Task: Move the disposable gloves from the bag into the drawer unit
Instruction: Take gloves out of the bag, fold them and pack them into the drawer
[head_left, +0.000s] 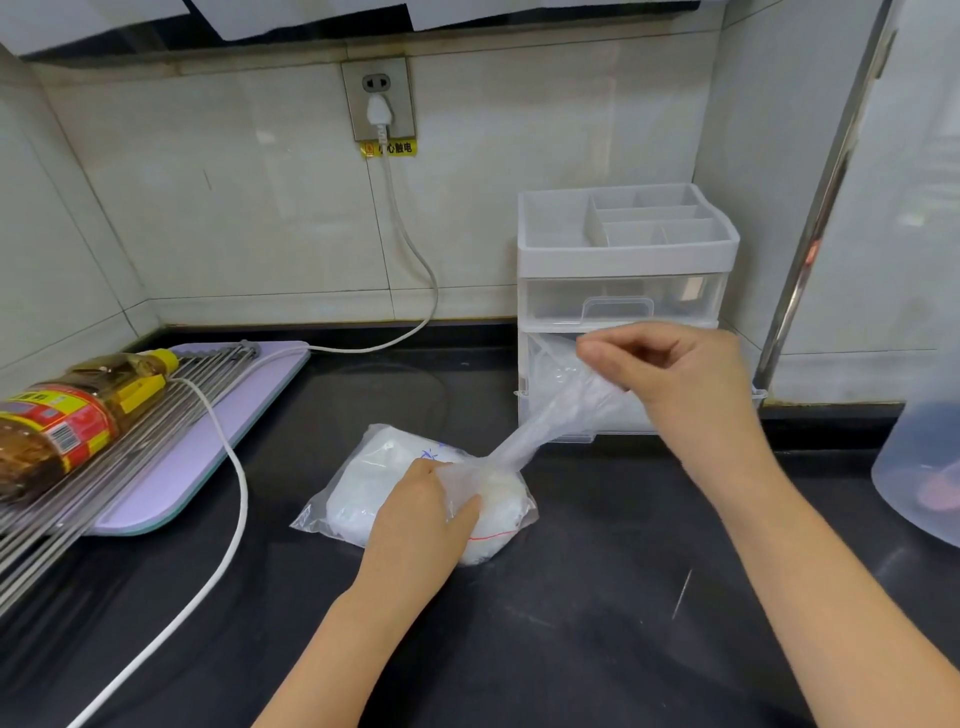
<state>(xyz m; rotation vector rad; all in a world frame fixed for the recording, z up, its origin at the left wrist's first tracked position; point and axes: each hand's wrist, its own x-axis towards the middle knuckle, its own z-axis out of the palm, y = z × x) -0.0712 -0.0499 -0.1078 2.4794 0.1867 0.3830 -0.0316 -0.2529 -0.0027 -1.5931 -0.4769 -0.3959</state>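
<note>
A clear plastic zip bag (374, 483) packed with white disposable gloves lies near the middle of the black surface (571, 623). The left hand (421, 514) presses on the bag, its fingers clenched around the bag's mouth. The right hand (670, 374) pinches one thin translucent glove (540, 426), stretched from the bag up to the open lower drawer of the white plastic drawer unit (623, 249) at the surface's back edge, to the right.

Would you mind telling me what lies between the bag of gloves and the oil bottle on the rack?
In the head view, a white power cord runs over bare black counter between the bag and the oil bottle.
</note>
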